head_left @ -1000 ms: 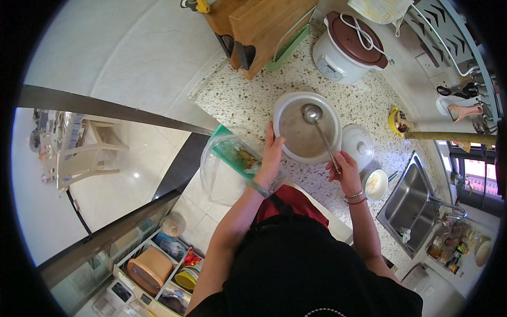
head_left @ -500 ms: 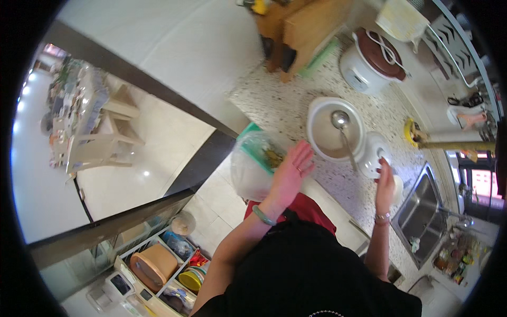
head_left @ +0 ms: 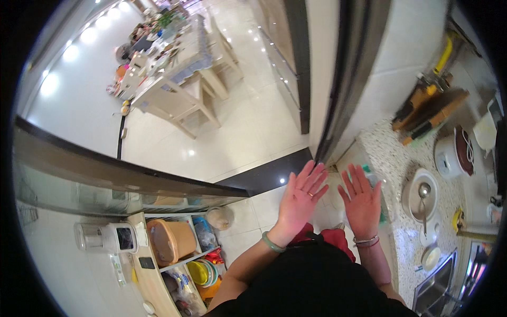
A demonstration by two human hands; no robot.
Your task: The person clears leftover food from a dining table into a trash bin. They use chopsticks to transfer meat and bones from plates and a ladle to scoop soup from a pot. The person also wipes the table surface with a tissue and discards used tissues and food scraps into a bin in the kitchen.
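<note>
Hands are both empty and released: the left hand (head_left: 297, 207) and the right hand (head_left: 363, 210) are raised in front of the person, palms up, with fingers spread. Maybe they are held in this way so that the palms can be seen well; they grasp nothing. Nearest to the right hand is a green box (head_left: 383, 216), mostly hidden behind it, at the edge of the counter (head_left: 393, 158).

Farther to the right on the counter is the white pot (head_left: 405, 203), uncovered. A ladle (head_left: 424, 190) rests in it, and its handle leans over the rim, probably so that it remains easy to take. The lid (head_left: 430, 235) lies just beside the pot; whether they touch, I cannot tell. Next come a bowl (head_left: 424, 262) and the sink (head_left: 437, 282); this order looks practical for reaching. The cooker (head_left: 447, 158) and the boards (head_left: 438, 113) are placed toward the back, perhaps to keep the front free.

About writing: the device (head_left: 112, 236) on the left has a dark display, and a blue packet (head_left: 205, 232) is beside the tub (head_left: 185, 245), but on these I cannot read any letters.
</note>
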